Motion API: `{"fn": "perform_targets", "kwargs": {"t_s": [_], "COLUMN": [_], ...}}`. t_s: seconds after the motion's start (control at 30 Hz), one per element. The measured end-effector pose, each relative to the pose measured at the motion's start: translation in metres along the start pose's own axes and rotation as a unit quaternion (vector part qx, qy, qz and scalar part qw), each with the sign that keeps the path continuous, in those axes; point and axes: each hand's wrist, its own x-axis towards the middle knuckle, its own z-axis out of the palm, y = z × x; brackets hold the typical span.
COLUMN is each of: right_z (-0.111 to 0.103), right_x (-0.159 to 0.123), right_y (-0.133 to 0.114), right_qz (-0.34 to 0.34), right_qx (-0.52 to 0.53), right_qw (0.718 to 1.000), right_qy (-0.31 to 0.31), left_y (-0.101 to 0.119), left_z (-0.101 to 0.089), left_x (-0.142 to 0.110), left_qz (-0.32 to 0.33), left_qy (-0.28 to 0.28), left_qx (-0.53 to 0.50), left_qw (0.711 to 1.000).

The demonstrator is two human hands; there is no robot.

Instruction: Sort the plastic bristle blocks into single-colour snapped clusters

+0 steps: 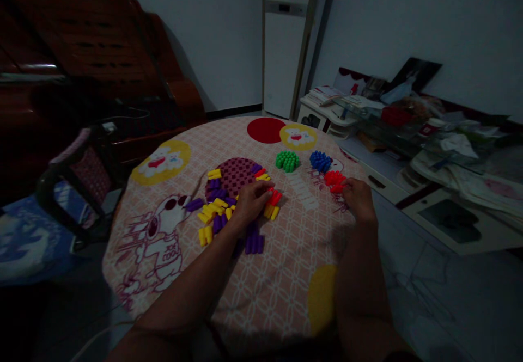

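Note:
My left hand (252, 201) reaches over a loose pile in the middle of the round table, its fingers bent down and closed at some red plastic pegs (275, 197). Yellow pegs (210, 209) and purple pegs (254, 242) lie around and under that hand. To the right, my right hand (360, 200) has its fingertips together at the edge of a red peg cluster (335, 180); what sits between them is partly hidden. Beyond stand a blue peg cluster (320, 161) and a green peg cluster (287, 160), apart from both hands.
A patterned cloth (286, 275) covers the table. At the left stand a chair (81, 182) and a wooden bench (102, 51). A cluttered low cabinet (433, 188) runs along the right wall, and a tall white unit (284, 57) stands at the back.

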Motion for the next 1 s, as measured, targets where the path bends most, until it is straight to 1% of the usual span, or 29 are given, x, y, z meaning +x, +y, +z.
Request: {"fn": "perform_targets", "kwargs": {"t_s": [0.17,0.4,0.53,0.63,0.7,0.83,0.9,0.93,1.0], "right_z": [0.005,0.006,0.006,0.006,0.006,0.010,0.012,0.014,0.016], "right_x": [0.001,0.000,0.002,0.002,0.001,-0.001,-0.002,-0.003,-0.004], "right_y": [0.003,0.001,-0.002,-0.006,-0.009,-0.017,-0.020,-0.021,-0.023], "right_qz": [0.003,0.019,0.031,0.061,0.080,0.111,0.122,0.125,0.104], "right_qx": [-0.009,0.008,-0.028,-0.058,-0.069,-0.087,-0.094,-0.097,-0.103], "right_qw": [1.000,0.999,0.998,0.995,0.993,0.990,0.988,0.987,0.989], "right_qy": [0.007,0.045,0.052,0.056,0.051,0.020,0.016,0.018,0.011], "left_y": [0.004,0.002,0.001,0.002,0.002,0.003,0.003,0.004,0.005], "left_z": [-0.002,0.000,0.000,0.000,0.000,0.000,-0.001,-0.001,-0.002], "left_x": [0.000,0.000,-0.001,-0.001,0.000,0.000,0.000,-0.001,-0.001], "left_qz": [-0.001,-0.008,-0.005,-0.004,-0.004,-0.001,-0.001,0.000,0.003], "left_qy": [-0.006,-0.001,0.002,0.000,-0.001,-0.003,-0.004,-0.005,-0.006], "left_qx": [0.012,-0.003,-0.009,-0.009,-0.010,-0.010,-0.008,-0.005,0.005], "left_qw": [1.000,1.000,1.000,1.000,1.000,1.000,1.000,1.000,1.000]}}
